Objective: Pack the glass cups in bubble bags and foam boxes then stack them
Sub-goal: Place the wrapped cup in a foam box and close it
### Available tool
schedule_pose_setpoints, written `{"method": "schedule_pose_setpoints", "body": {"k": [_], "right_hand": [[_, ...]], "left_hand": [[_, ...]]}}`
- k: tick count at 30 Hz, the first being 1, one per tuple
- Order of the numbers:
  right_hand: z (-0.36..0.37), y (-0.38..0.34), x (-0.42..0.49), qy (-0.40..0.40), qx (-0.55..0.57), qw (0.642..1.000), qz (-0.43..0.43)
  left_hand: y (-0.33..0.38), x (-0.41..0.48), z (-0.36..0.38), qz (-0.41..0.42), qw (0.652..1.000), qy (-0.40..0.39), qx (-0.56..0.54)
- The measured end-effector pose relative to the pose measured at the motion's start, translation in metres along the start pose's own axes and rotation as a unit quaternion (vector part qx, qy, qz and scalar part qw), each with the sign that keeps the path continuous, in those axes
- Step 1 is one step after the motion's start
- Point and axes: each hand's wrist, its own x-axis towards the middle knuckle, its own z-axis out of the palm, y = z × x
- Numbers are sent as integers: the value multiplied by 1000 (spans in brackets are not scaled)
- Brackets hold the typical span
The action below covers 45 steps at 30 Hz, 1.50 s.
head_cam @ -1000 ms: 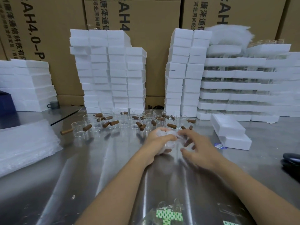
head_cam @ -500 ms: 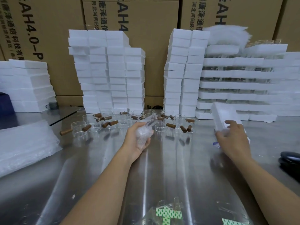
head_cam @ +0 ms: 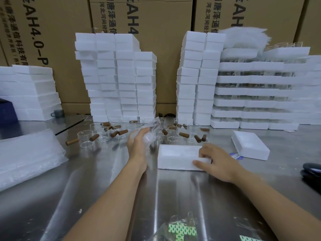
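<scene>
Bagged glass cup (head_cam: 150, 135): held in my left hand (head_cam: 137, 145), raised off the worktop (head_cam: 104, 188) near its middle, in front of the loose cups. The bubble film is clear and crinkled, and its free end sticks up past the fingertips. The glass inside reads only as a pale blur. A dark patch shows through near the top; I cannot tell whether it is the handle. The left fingers are curled round the bag, thumb side toward me.

Foam box (head_cam: 175, 154): white, rectangular and closed, lying flat on the worktop just right of the left hand, long side facing me. My right hand (head_cam: 218, 162) grips its right end, fingers over the top and thumb against the near face.

Loose glass cups (head_cam: 97, 134): clear, short and straight-walled with brown wooden handles, clustered toward the far edge of the worktop. Some stand upright, and the handles point every way.

Second foam box (head_cam: 250, 146): flat on the worktop toward the right edge, apart from the first. A small blue label (head_cam: 236, 156) lies just beside it.

Pile of bubble bags (head_cam: 26, 157): at the left edge.

Along the far edge are tall stacks of foam boxes (head_cam: 118, 75), and to the right foam trays (head_cam: 260, 91) layered with glassware. Printed cardboard cartons (head_cam: 156, 23) stand behind them. A grey mug (head_cam: 58, 113) sits at the far left.

Near edge: clear bags with a green and white print (head_cam: 182, 230). Right edge: a dark object (head_cam: 311, 171) I cannot identify.
</scene>
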Motion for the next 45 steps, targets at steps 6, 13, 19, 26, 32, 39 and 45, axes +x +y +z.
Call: {"method": "schedule_pose_setpoints", "body": {"k": [6,13,19,26,32,39,45], "right_hand": [[0,-20,-1,-20,-37,999,-28],[-3,-21,-2,-32,-27,999,-22],[-2,-20,0,-28,-26,999,-26],[-2,-19,0,-29,-22,999,-14],[1,-17,-2,-26,50,998,10],[2,-16,-2,-29,56,998,-1],[3,-14,-1,-23,53,998,-6]], "left_hand": [[-4,-15,16,171,970,-81,150],[-16,-25,14,181,841,-275,429],[-8,-21,7,166,809,-266,498],[-7,-9,-4,121,805,-314,488],[-8,-7,0,74,847,-316,420],[-19,2,-5,62,838,-300,452],[-20,7,-6,59,851,-299,428]]}}
